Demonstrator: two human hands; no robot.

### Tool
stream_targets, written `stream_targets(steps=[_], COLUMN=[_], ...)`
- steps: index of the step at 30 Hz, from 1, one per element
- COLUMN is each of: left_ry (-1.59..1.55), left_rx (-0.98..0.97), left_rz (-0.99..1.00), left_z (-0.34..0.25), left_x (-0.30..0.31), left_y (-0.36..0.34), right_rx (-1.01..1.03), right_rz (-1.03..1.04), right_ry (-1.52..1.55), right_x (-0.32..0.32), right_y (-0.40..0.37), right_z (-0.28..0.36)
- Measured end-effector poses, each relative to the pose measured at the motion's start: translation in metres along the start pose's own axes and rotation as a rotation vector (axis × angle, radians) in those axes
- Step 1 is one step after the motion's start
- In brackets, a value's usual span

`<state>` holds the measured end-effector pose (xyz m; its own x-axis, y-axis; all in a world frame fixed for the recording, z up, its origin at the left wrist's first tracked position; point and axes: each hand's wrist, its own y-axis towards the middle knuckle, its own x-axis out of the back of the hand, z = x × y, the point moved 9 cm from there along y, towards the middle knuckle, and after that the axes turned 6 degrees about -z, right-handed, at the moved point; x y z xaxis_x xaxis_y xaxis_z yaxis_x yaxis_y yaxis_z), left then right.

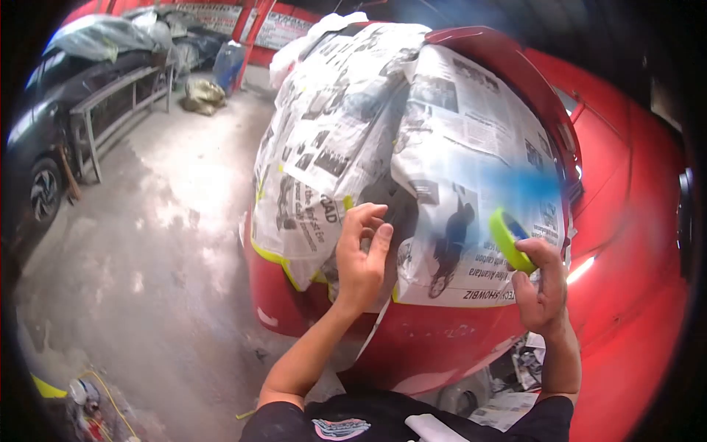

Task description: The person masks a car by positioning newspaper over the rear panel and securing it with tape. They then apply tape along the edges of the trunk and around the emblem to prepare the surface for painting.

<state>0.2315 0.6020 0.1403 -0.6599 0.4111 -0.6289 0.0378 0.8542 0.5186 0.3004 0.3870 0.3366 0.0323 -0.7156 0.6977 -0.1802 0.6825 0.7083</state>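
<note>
Tape roll (508, 239): green, held up in the right hand (543, 291), just off the lower right part of the newspaper (449, 140); a blue blur above it is too smeared to identify
Right hand: fingers closed around the roll's lower rim, thumb on its outer face
Left hand (361, 258): on the paper where two sheets meet, fingers bent and close together, tips against the sheet; I cannot tell whether they pinch a fold or only press
How the roll handles: probably light and stiff as a ring, easy to hold by the rim or with a finger through the core; the sticky side likely grabs skin and paper, and a loose end may curl back on itself
How the paper handles: thin, soft and easy to tear; likely best pressed flat with the pads near an edge, not pulled
Red car (633, 243): the paper lies draped and creased over its rounded end, with green strips (269, 254) along the lower edges
In the way: the bulging folds between the sheets and the curve of the body, which keep the paper from lying flat; the left forearm crosses the lower panel
Floor (162, 243): bare concrete, stained, with loose papers (508, 405) beneath the car
Further off: a dark car (44, 132) and a metal frame (118, 96) at the left, well apart from both hands
</note>
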Motion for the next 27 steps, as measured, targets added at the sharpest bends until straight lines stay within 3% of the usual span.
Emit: stream_targets(steps=[1,2,4,7,8,10,12,14,15,16,19,21,22,24,27], left_ry=[0.136,0.145,0.271,0.284,0.293,0.104,0.072,-0.112,-0.141,-0.133,-0.122,-0.06,-0.05,0.17,0.331], left_rx=[-0.206,-0.217,-0.636,-0.579,-0.565,-0.339,-0.296,0.011,0.053,0.046,-0.054,-0.272,-0.271,-0.477,-0.628], left_rz=[-0.006,0.012,0.315,0.489,0.514,0.507,0.468,0.354,0.327,0.331,0.335,0.329,0.34,0.305,0.306], left_z=[-0.037,-0.06,-0.121,-0.121,-0.122,-0.116,-0.112,-0.095,-0.094,-0.093,-0.087,-0.099,-0.1,-0.113,-0.128], left_x=[-0.003,-0.013,-0.06,-0.089,-0.092,-0.09,-0.09,-0.086,-0.087,-0.089,-0.091,-0.092,-0.095,-0.097,-0.104], left_y=[0.001,0.002,-0.015,-0.011,-0.011,0.003,0.004,0.003,0.001,0.001,-0.001,-0.003,-0.004,-0.007,-0.012], right_rx=[-0.009,-0.02,0.0,-0.02,-0.129,-0.244,0.023,0.075,0.129,0.182,0.235,0.223,0.214,0.232,0.234], right_rz=[0.049,0.103,0.065,0.134,0.093,0.037,-0.218,-0.285,-0.341,-0.397,-0.538,-0.525,-0.512,-0.526,-0.534], right_ry=[0.101,0.203,0.237,0.238,0.329,0.428,0.445,0.362,0.204,0.041,-0.034,-0.021,-0.002,-0.04,-0.084], right_x=[-0.002,-0.006,-0.007,-0.016,-0.016,-0.022,-0.004,0.006,0.01,0.013,0.015,0.014,0.013,0.013,0.014], right_y=[0.001,0.001,0.016,0.026,0.026,0.029,0.038,0.039,0.035,0.032,0.02,0.016,0.014,0.014,0.011], right_z=[-0.001,0.0,0.009,0.012,0.0,-0.018,-0.008,0.003,0.01,0.017,0.026,0.022,0.019,0.019,0.02])
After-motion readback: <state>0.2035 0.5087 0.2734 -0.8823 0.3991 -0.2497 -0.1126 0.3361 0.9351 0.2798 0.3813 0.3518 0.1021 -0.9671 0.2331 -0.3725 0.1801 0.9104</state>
